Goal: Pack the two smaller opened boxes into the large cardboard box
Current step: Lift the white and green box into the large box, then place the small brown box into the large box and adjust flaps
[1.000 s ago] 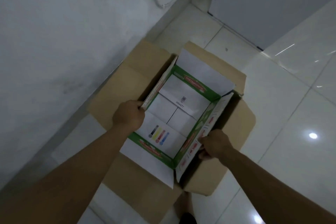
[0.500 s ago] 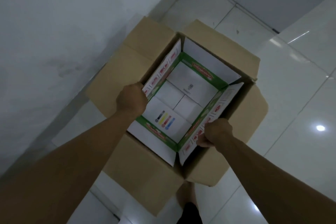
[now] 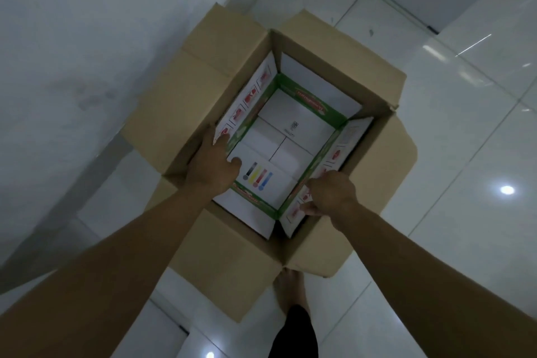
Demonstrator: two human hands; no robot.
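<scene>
A large brown cardboard box [image 3: 343, 52] stands open on the tiled floor, its flaps spread outward. Inside it sits a smaller opened box [image 3: 290, 139], white inside with green edges and red prints on its upright flaps; colour bars mark its bottom. My left hand [image 3: 213, 167] grips its left flap, thumb inside. My right hand [image 3: 329, 196] holds the right flap near the front corner. A second small box is not visible.
A white wall [image 3: 72, 38] runs along the left, close to the big box's left flap. Glossy white floor tiles [image 3: 465, 139] lie to the right. My bare foot [image 3: 290, 288] stands just below the box's front flap.
The small box has sunk lower into the large box, with both hands following it down. The view has moved closer and more directly above the boxes.
</scene>
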